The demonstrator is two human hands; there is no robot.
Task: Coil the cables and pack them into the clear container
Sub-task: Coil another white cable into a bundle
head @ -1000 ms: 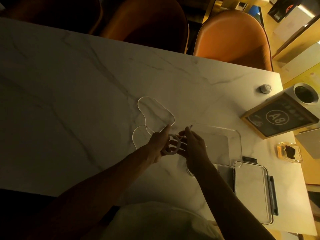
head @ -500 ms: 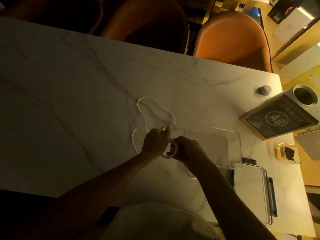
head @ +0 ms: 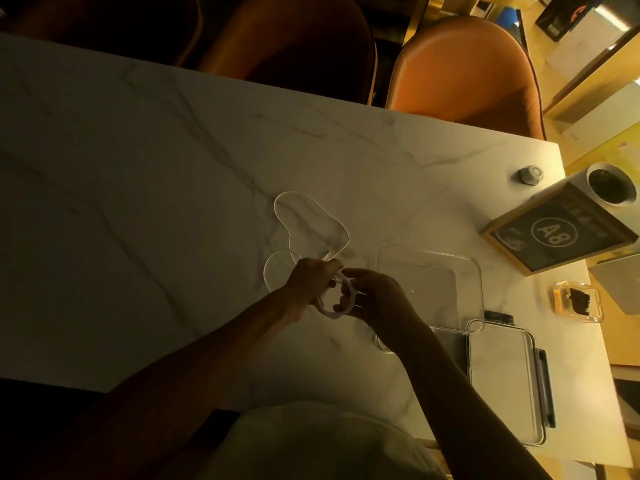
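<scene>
A thin white cable [head: 311, 216] lies in loose loops on the marble table [head: 138, 202]. Part of it is wound into a small coil [head: 341, 308] held just above the table. My left hand [head: 311, 278] grips the coil's left side with curled fingers. My right hand [head: 377, 299] pinches the coil's right side. The clear container [head: 474, 271] stands open just right of my hands, with nothing visible inside. Its clear lid [head: 502, 386] lies nearer the front edge, right of my right forearm.
A framed "A8" sign [head: 557, 233], a white cup [head: 613, 183], a small round knob [head: 531, 174] and a small clear box with something dark [head: 576, 301] sit at the table's right end. Orange chairs [head: 467, 71] stand along the far side.
Both hands have drawn together on the coil and wound another turn. The coil has dropped slightly toward me; the loose loops on the table look nearly unchanged.
</scene>
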